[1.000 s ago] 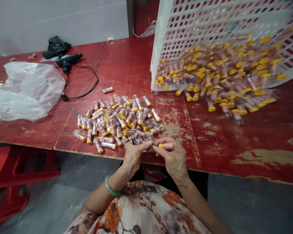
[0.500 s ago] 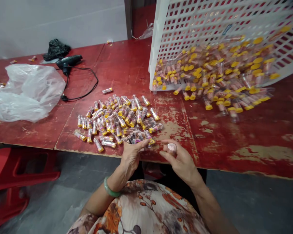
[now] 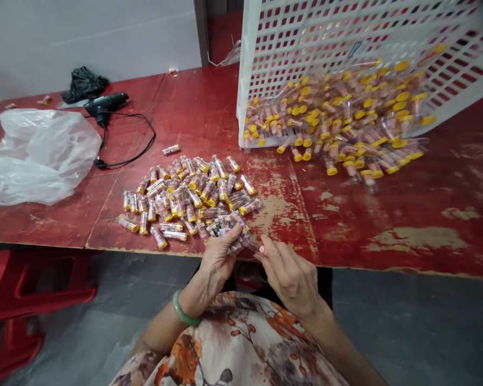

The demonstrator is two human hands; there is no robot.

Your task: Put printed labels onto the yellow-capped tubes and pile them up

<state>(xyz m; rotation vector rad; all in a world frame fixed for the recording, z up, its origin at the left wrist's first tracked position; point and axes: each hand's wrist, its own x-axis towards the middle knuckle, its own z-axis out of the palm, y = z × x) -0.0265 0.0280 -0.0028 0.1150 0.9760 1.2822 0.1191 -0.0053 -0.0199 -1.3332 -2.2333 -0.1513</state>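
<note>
My left hand [image 3: 217, 261], with a green bangle at the wrist, is closed on a bunch of printed clear plastic sleeves [image 3: 224, 227] near the table's front edge. Close beside it, my right hand [image 3: 292, 273] pinches a small clear tube [image 3: 261, 250] with pinkish contents against the open end of a sleeve. Fingers cover much of the tube, and how far it sits inside the sleeve cannot be made out. Just beyond my left hand lies a pile of wrapped yellow-capped tubes [image 3: 185, 195].
A white lattice crate [image 3: 246, 69] lies tipped, yellow-capped tubes [image 3: 346, 115] spilling from its mouth. Leftward are a black heat gun [image 3: 110, 102] with its cord, a white plastic bag [image 3: 50, 153] and a black bag [image 3: 84, 84]. A red stool [image 3: 48, 287] stands below the table [image 3: 201, 115].
My right hand has turned over and moved left, bringing the tube up to the sleeves in my left hand. The whole view has shifted slightly.
</note>
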